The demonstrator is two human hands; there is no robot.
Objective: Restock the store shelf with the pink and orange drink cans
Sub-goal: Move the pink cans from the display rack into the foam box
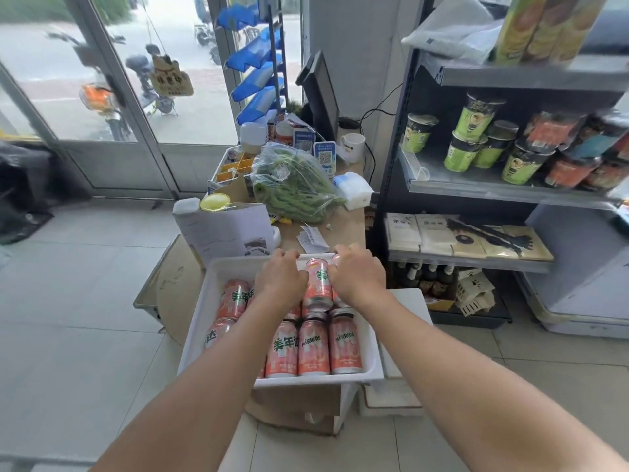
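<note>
Cans (313,349), glossy pink-and-orange metal cylinders, lying on their sides in rows inside white plastic bin (372,356), long axes running away from the wearer, lids toward the far wall; middle can (318,284) raised between both hands, pointing the same way; left hand (280,281) knuckles-up, curled over the far row just left of it, grasp hidden, so cannot tell; right hand (357,277) curled round far can (337,259), only its silver rim showing; grey metal shelf (476,195) to the right.
</note>
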